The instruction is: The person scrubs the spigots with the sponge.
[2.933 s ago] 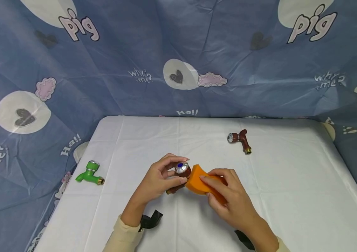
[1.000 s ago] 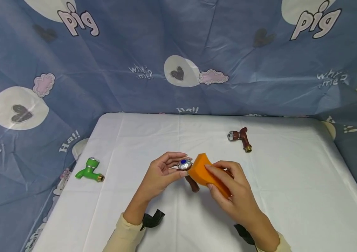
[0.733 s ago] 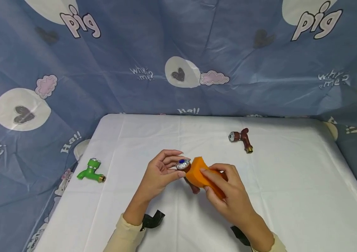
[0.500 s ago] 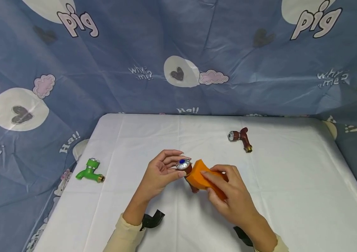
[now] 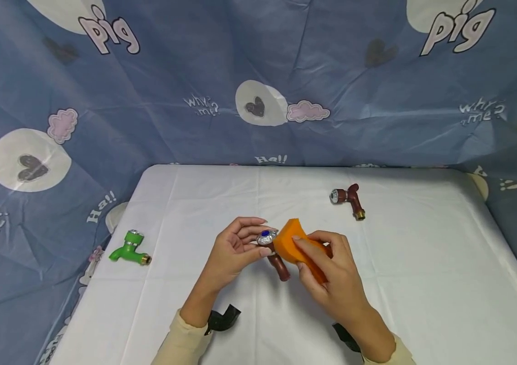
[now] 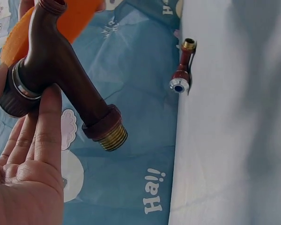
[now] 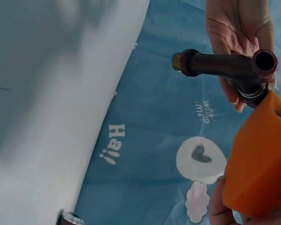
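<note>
A white cloth (image 5: 422, 263) covers the table, with fold lines running across it. Behind it and at its sides hangs a blue sheet (image 5: 171, 76) with wrinkles, gray hearts (image 5: 32, 168) and pink clouds (image 5: 308, 111). The sheet says "pig" (image 5: 109, 33) high up on the left and on the right, "Ha!!" (image 5: 271, 159) low down by the far edge, and "why me?" (image 5: 482, 112) in a few spots.

The left hand (image 5: 231, 251) holds a brown tap (image 5: 279, 267) by its knob, with fingers and thumb on each side. This tap is up off the table, in the middle, toward the near side. The right hand (image 5: 336, 271) grips an orange sponge (image 5: 287, 242), which touches the tap by its knob.

A green tap (image 5: 129, 249) lies on the left side of the table. Another brown tap (image 5: 353, 197) lies at the far side, right of the middle.

From above you can see a blue dot on the held tap's silver top. The left wrist view shows its gold screw end (image 6: 111, 137), which is hidden from above. The right wrist view looks into its round spout hole (image 7: 265, 61).
</note>
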Action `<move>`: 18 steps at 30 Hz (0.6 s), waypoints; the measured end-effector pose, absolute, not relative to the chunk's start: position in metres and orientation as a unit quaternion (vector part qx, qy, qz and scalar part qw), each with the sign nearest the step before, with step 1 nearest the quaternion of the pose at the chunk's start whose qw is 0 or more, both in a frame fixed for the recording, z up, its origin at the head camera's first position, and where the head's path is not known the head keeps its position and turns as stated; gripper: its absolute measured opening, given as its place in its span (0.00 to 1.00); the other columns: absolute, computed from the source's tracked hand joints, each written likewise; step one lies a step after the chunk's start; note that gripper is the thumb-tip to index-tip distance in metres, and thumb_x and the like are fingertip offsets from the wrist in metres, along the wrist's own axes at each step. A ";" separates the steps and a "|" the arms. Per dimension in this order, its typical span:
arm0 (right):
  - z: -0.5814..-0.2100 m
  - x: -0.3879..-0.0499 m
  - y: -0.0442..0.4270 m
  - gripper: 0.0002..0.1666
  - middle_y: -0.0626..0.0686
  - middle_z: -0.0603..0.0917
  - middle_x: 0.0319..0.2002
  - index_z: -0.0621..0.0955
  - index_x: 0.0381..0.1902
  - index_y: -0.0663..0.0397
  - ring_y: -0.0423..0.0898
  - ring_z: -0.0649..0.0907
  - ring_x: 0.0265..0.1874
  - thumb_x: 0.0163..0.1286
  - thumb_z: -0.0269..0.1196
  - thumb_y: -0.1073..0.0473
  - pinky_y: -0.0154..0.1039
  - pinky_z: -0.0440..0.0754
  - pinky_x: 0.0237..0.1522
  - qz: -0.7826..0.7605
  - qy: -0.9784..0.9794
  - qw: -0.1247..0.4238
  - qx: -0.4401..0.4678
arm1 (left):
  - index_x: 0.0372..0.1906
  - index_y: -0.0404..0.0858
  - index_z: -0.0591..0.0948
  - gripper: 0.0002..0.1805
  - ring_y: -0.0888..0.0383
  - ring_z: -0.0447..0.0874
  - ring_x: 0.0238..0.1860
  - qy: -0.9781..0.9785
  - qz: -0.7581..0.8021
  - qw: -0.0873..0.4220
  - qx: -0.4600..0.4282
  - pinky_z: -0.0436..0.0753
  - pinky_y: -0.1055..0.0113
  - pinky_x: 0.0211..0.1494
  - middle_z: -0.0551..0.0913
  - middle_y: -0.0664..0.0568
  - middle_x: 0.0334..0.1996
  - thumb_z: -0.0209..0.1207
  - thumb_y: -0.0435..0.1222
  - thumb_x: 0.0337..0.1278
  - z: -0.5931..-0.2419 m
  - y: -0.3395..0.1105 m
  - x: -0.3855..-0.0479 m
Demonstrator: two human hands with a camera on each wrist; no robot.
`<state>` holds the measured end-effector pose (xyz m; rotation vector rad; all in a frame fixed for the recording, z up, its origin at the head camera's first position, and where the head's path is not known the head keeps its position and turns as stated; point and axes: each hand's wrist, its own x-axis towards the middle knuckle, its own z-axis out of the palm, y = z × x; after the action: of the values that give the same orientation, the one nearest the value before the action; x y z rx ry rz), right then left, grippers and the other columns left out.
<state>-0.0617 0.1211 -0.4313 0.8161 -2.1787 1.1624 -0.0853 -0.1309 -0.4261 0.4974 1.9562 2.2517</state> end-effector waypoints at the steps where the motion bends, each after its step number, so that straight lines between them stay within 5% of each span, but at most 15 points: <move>1: -0.432 -0.062 0.120 0.22 0.60 0.79 0.55 0.86 0.60 0.52 0.56 0.75 0.51 0.70 0.62 0.56 0.32 0.75 0.49 0.425 -0.810 0.266 0.305 | 0.67 0.28 0.72 0.32 0.48 0.88 0.53 0.645 0.744 0.058 0.162 0.87 0.59 0.56 0.84 0.39 0.58 0.72 0.27 0.60 -0.426 -0.131 -0.085; 13: -0.442 -0.056 0.121 0.22 0.59 0.79 0.56 0.86 0.60 0.47 0.56 0.76 0.52 0.71 0.61 0.54 0.48 0.82 0.45 0.379 -0.839 0.236 0.312 | 0.68 0.27 0.70 0.28 0.43 0.81 0.64 0.622 0.757 0.070 0.185 0.82 0.57 0.63 0.78 0.33 0.64 0.65 0.23 0.66 -0.427 -0.130 -0.088; 18: -0.443 -0.052 0.120 0.22 0.57 0.79 0.56 0.86 0.61 0.46 0.55 0.76 0.53 0.72 0.61 0.54 0.44 0.78 0.53 0.373 -0.841 0.219 0.326 | 0.67 0.26 0.70 0.28 0.42 0.81 0.64 0.626 0.756 0.068 0.179 0.82 0.56 0.62 0.78 0.32 0.64 0.64 0.21 0.65 -0.427 -0.131 -0.088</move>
<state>-0.0518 0.1199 -0.4427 0.9012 -2.3260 1.0307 -0.0885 -0.1315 -0.4272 0.5377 1.8849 2.2776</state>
